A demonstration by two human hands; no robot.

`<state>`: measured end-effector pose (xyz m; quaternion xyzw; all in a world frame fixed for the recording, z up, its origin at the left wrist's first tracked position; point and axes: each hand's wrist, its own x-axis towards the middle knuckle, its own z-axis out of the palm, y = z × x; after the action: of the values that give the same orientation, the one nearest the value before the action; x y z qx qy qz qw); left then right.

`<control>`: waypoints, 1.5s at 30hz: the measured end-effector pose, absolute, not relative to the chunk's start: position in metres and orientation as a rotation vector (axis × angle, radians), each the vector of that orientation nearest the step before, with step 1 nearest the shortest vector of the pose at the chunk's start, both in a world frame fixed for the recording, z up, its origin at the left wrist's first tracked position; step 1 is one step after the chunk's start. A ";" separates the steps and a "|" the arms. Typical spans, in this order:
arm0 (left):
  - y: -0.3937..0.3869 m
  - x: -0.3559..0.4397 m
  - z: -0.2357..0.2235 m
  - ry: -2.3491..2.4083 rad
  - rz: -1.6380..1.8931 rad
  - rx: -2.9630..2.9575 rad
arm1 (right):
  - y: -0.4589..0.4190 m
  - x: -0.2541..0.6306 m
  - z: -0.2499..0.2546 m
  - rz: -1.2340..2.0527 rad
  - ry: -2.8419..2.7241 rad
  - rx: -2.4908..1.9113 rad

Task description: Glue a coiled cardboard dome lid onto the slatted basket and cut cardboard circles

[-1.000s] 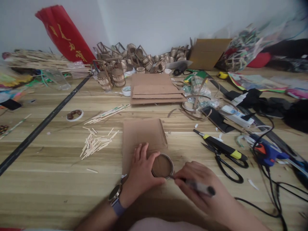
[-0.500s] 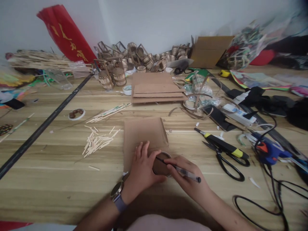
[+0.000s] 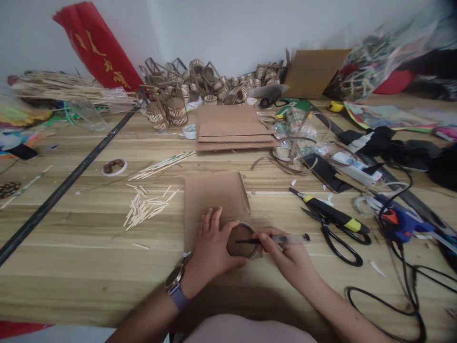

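Note:
A sheet of brown cardboard (image 3: 217, 190) lies on the table in front of me, with a thin round ring (image 3: 254, 232) resting on its near part. My left hand (image 3: 213, 243) presses down beside the ring, thumb and forefinger curved around its left side, the other fingers spread over the cardboard. A clear-barrelled pen (image 3: 299, 238) is pinched in my right hand (image 3: 285, 255). Its dark tip points left, inside the ring; whether it touches the cardboard I cannot tell.
Left of the cardboard are short cut sticks (image 3: 146, 209) and a white lid with brown beads (image 3: 114, 166). To the right lie scissors (image 3: 341, 245), a utility knife (image 3: 332, 214) and a blue glue gun (image 3: 402, 221). Stacked cardboard (image 3: 228, 121) and small baskets (image 3: 176, 112) stand behind.
The pen in my right hand has swung flatter, and my right hand has shifted slightly right, uncovering more of the ring. My left hand stays at the ring's left side.

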<state>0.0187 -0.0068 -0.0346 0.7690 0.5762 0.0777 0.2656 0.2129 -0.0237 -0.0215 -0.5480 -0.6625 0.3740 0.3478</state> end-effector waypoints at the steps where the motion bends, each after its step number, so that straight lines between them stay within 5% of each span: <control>1: -0.007 0.018 -0.035 1.554 0.209 2.076 | -0.022 0.212 -0.023 0.957 -1.699 -1.425; 18: -0.007 0.017 -0.039 1.561 0.234 2.132 | 0.013 0.215 -0.001 1.185 -2.097 -1.448; 29: -0.007 0.018 -0.042 1.575 0.172 2.159 | 0.053 0.181 0.046 0.376 -2.974 -1.181; 35: -0.006 0.019 -0.035 1.568 0.159 2.078 | 0.040 0.223 0.048 0.875 -2.343 -1.181; 45: -0.007 0.019 -0.037 1.555 0.214 2.081 | 0.011 0.239 -0.017 1.583 -1.664 -1.332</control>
<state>0.0190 -0.0068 -0.0366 0.7698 0.5755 0.0793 0.2643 0.2389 0.0106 -0.0173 -0.4868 -0.6083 0.5788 0.2410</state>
